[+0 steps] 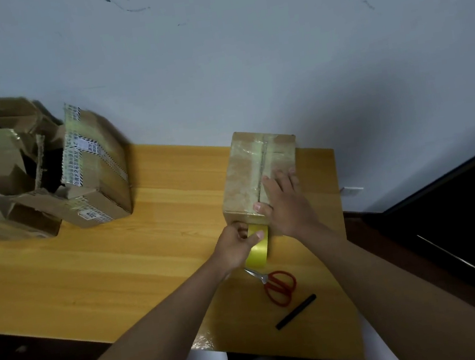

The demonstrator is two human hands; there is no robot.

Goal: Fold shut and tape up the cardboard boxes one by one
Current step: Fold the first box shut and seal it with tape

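left hand: grips yellow tape roll | right hand: flat, fingers released, pressing closed brown cardboard box | wooden tabletop

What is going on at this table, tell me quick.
A person is taping a closed cardboard box on the wooden table. The right hand presses flat on the box top by the centre seam, while the left hand grips a yellow tape roll at the box's near edge. Red scissors and a black marker lie nearby; opened boxes are piled at left.
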